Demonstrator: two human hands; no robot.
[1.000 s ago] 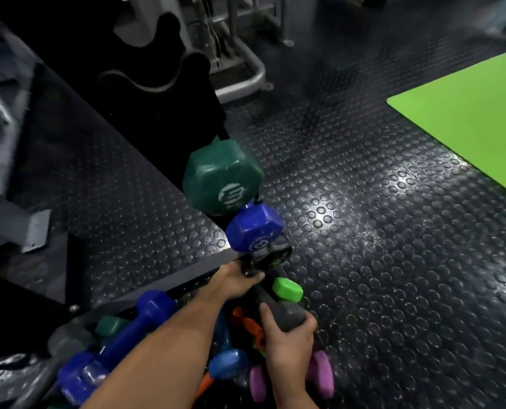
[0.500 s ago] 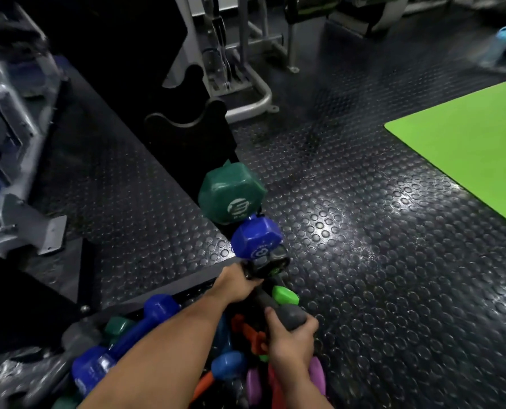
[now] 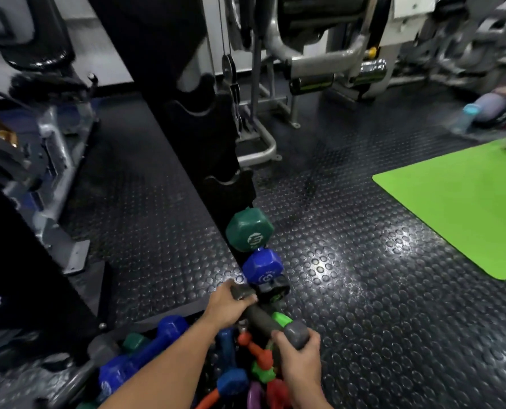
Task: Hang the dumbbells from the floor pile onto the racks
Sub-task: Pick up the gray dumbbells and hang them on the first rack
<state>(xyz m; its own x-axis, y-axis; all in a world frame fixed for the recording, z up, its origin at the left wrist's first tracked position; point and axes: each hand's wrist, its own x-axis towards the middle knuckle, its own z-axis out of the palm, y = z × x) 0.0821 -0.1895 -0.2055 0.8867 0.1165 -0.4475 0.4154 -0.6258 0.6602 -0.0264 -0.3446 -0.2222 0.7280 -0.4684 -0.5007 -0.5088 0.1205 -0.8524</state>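
Two hands (image 3: 228, 305) (image 3: 300, 357) grip smooth grey dumbbell (image 3: 260, 317) | studded rubber floor (image 3: 349, 290)

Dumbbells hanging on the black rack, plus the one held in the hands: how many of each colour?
Green dumbbell: 1
Blue dumbbell: 1
Black dumbbell: 1
Grey dumbbell, held by left hand and right hand: 1
Total: 4

floor: black studded rubber flooring (image 3: 349, 290) | right: lime-green exercise mat (image 3: 464, 208) lying flat | back centre: grey cable weight machine (image 3: 319, 63) | far right, blurred: blue-capped water bottle (image 3: 465, 118) near the mat's far corner
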